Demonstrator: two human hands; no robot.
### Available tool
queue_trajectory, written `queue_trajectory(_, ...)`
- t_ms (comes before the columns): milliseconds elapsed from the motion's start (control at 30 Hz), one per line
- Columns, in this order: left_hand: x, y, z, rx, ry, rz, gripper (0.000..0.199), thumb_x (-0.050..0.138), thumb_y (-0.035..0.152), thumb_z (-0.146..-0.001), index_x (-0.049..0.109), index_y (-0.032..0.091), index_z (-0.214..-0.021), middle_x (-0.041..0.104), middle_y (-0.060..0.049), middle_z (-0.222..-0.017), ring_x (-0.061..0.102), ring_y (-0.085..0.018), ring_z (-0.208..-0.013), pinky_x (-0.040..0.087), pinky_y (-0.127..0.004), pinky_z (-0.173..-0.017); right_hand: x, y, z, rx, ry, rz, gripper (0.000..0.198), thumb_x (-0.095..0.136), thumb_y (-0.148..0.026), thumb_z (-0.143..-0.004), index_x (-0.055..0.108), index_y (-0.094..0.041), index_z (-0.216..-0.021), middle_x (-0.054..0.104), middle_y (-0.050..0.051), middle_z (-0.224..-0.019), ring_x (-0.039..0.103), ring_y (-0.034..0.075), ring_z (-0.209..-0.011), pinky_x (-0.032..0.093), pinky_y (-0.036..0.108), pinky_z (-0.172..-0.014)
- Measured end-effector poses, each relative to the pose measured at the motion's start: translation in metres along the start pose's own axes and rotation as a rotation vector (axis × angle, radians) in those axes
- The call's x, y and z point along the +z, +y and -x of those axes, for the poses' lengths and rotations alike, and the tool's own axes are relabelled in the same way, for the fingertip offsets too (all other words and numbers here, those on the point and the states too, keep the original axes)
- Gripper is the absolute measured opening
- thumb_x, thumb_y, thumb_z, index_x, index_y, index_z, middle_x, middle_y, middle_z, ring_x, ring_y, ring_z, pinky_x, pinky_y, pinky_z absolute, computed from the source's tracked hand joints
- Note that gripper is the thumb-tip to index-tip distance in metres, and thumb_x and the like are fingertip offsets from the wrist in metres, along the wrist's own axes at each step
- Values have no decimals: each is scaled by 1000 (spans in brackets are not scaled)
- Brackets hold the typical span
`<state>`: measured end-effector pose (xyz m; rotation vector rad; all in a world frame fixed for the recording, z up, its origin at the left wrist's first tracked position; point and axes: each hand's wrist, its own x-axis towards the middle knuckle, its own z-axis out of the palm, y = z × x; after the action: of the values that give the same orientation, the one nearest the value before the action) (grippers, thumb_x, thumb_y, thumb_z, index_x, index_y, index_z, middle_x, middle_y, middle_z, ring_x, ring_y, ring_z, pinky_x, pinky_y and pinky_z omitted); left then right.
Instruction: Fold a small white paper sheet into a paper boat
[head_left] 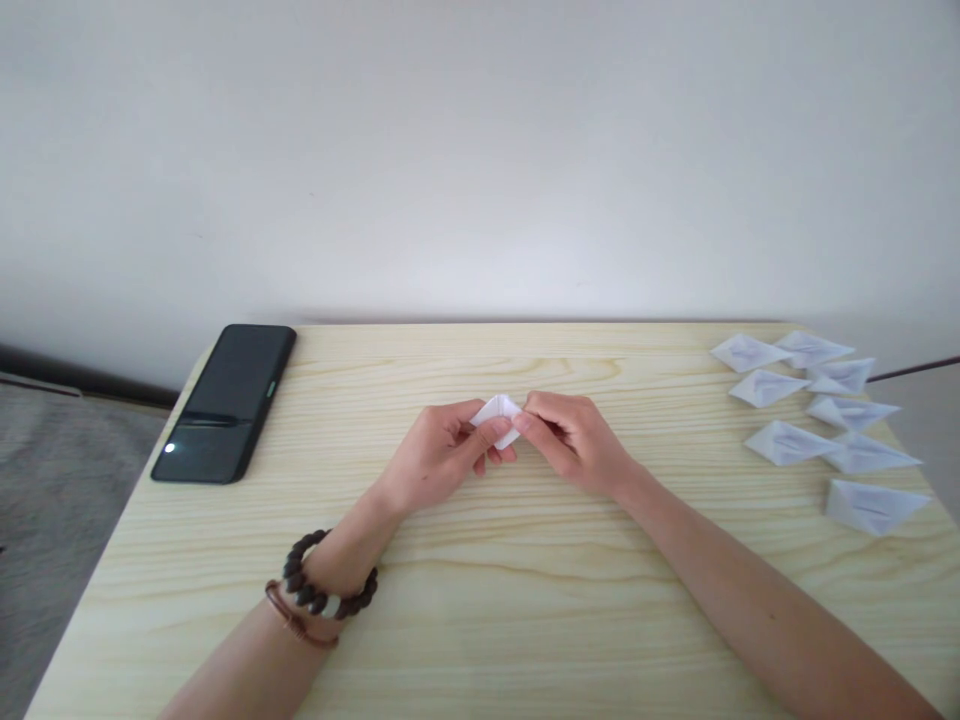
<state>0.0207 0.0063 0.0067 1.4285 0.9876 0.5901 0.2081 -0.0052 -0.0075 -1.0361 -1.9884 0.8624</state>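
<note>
Between my two hands, above the middle of the table, is a small piece of folded white paper [498,407]. My left hand [444,452] grips its left part, with the thumb lying across the front and the fingers behind. At the right edge of the paper, my right hand [571,436] pinches it between thumb and bent forefinger. The fingers cover both sides of the paper, so only its peaked top and a little of its lower part show. A dark beaded bracelet and a brown cord are on my left wrist.
Several folded white paper boats [784,443] stand in rough rows at the right side of the wooden table [480,600]. A black phone [225,405] lies at the far left, near the table's edge. A pale wall [480,160] rises behind the table.
</note>
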Motion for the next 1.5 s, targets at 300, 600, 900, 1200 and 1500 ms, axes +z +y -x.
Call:
queue_trajectory(300,-2,-1,-5,-19,-37,134,29,66,40,-81,69,12,-86,72,-5,-76,61,-11,-63,50,-20,-57,0,2,-3,18,61,2,31,45,-25,-95,41,-19,-65,37,-5,-58,33,8,-52,26,23,-50)
queue_trajectory(600,-1,-1,-2,-106,13,108,20,73,31,-71,71,12,-77,73,-4,-75,66,-17,-71,51,-25,-66,3,3,0,-31,0,54,30,45,-24,-94,39,-20,-66,38,-4,-60,34,8,-55,26,24,-53)
queue_trajectory(900,-8,4,-1,51,-54,62,40,52,47,-88,70,12,-77,71,-6,-75,63,-15,-68,53,-24,-64,-1,2,0,29,58,-18,28,46,-26,-93,43,-19,-66,38,-5,-59,34,8,-52,27,23,-50)
queue_trajectory(1200,-4,4,2,47,-10,-175,41,46,41,-92,68,12,-73,48,3,-52,37,-6,-47,28,-18,-44,-3,1,-1,59,9,-83,27,47,-25,-90,41,-20,-64,37,-5,-59,34,8,-52,27,23,-50)
queue_trajectory(1500,-3,-1,2,-67,-154,-170,30,58,43,-83,63,14,-79,51,3,-60,42,-8,-53,32,-19,-48,0,0,-2,44,-25,14,31,46,-28,-94,46,-18,-64,44,-3,-58,39,8,-54,29,23,-52)
